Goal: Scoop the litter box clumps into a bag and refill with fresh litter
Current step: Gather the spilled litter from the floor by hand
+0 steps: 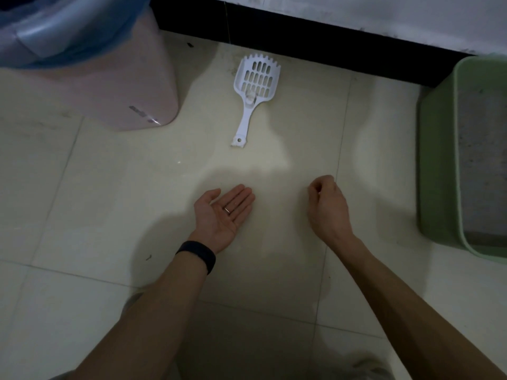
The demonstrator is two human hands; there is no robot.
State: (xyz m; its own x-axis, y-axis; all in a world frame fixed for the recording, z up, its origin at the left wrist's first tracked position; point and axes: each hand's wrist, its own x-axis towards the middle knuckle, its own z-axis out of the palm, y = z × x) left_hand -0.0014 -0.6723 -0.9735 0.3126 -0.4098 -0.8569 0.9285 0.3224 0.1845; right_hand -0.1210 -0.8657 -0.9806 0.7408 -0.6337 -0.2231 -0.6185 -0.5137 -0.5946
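White plastic, the scoop (256, 91) lay flat, handle toward me. Short of it my left hand (223, 212) lay open, palm up; my right hand (327, 209) was curled on nothing. Right of the scoop stood the litter box (436, 160), left of it the bin (131, 78). Best, I judged, to take the handle firmly, head level.

White slotted scoop (250, 106): flat on floor, toothed edge toward wall, handle toward viewer, small pale clump at base of pan. Green litter box (436, 171): right edge, partly out of frame, grey litter (482, 165) inside. Blue bag (55, 37): lining pink bin, upper left.
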